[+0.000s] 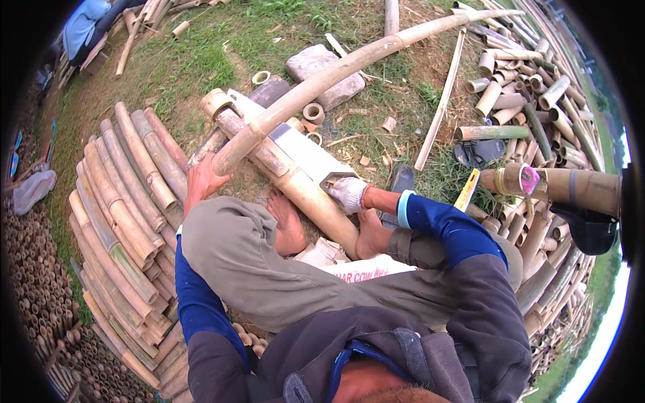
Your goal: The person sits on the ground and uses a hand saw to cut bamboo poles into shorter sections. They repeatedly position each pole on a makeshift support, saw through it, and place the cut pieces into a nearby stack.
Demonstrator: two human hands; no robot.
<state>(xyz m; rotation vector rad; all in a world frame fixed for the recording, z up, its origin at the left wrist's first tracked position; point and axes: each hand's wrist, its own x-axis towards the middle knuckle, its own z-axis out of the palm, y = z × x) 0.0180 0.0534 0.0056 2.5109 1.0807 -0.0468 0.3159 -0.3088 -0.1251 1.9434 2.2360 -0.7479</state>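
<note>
My left hand (203,181), bare, is closed around the near end of a long bamboo pole (329,77). The pole slants away to the far right, lying across a thick bamboo log (306,195) with shorter bamboo pieces at its far end. In a white glove, my right hand (348,195) grips the handle of a handsaw. The wide, pale saw blade (312,153) points away to the far left, partly under the pole. My bare feet (287,225) are on either side of the log. The fingers of my left hand are partly hidden.
Cut bamboo lengths (124,201) are stacked at my left, and more bamboo pieces (517,101) lie heaped at the right. A flat stone (326,74) and bamboo rings (314,113) lie ahead. A yellow-handled tool (467,190) and sandals (478,153) are at the right. Another person (86,30) is far left.
</note>
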